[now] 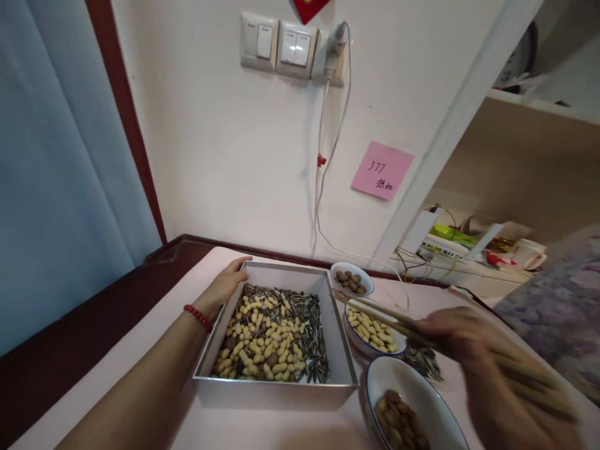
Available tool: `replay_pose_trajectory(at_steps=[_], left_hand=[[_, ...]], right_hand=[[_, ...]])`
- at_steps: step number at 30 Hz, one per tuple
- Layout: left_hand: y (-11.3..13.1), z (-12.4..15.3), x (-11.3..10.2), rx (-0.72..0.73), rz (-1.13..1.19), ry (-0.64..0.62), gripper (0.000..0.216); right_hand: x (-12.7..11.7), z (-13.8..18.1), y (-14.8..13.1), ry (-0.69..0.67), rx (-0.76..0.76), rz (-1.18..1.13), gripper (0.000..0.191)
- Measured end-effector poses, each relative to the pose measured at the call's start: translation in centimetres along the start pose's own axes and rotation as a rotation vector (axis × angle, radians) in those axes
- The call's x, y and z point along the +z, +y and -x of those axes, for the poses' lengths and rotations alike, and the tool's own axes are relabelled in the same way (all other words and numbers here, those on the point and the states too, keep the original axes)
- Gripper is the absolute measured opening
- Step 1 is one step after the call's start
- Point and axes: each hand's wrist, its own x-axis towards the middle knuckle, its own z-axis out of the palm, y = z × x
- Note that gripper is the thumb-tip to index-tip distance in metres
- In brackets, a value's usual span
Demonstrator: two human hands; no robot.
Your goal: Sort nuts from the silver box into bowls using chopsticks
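A square silver tray (340, 350) holds a mix of peanuts (267, 340), striped sunflower seeds and a few brown nuts. My left hand (225, 286), with a red bead bracelet on the wrist, grips the tray's far left corner. My right hand (457, 340), blurred by motion, is closed on a pair of long chopsticks (375, 312). Their tips reach left above a bowl of peanuts (363, 340), near the tray's right wall.
A small bowl of brown nuts (360, 273) stands behind the peanut bowl. A larger bowl of brown nuts (422, 390) sits at the front right, with loose sunflower seeds (422, 362) beside it. A charger cable (328, 156) hangs down the wall. A cluttered shelf (469, 250) lies to the right.
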Motion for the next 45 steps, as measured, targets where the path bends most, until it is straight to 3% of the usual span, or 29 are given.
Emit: replay_pose_trajectory(at_steps=[3, 7, 12, 20, 25, 29, 34, 38, 42, 45], left_hand=[[-0.1, 0.2, 0.1, -0.012, 0.014, -0.008, 0.06], [0.0, 0.5, 0.2, -0.009, 0.039, -0.014, 0.06], [-0.1, 0.5, 0.2, -0.002, 0.051, -0.011, 0.06], [0.2, 0.8, 0.4, -0.008, 0.047, -0.002, 0.06], [0.3, 0.7, 0.4, 0.003, 0.033, 0.012, 0.058], [0.4, 0.4, 0.2, -0.002, 0.018, 0.008, 0.06], [0.6, 0.0, -0.1, -0.013, -0.017, 0.003, 0.064], [0.5, -0.5, -0.3, -0.021, -0.075, -0.01, 0.066], [0.4, -0.5, -0.3, 0.0, -0.094, 0.006, 0.064], [0.6, -0.2, -0.2, -0.01, -0.082, 0.002, 0.065]], right_hand=[[5.0, -1.5, -3.5, -0.213, -0.052, -0.112, 0.026], [9.0, -2.7, -2.7, -0.335, 0.022, -0.095, 0.037], [10.8, -3.7, -0.7, -0.37, 0.075, -0.114, 0.04], [11.6, -3.6, -0.7, -0.334, 0.085, -0.12, 0.042], [10.0, -3.3, -1.6, -0.297, 0.085, -0.133, 0.04], [6.3, -2.4, -2.2, -0.199, 0.055, -0.186, 0.032], [-0.6, -0.5, -2.7, 0.157, 0.049, -0.007, 0.021], [-4.8, 0.9, -1.8, 0.445, 0.214, 0.213, 0.027], [-6.6, 1.9, 1.2, 0.369, 0.352, 0.208, 0.025], [-5.9, 1.9, 2.0, 0.336, 0.328, 0.142, 0.024]])
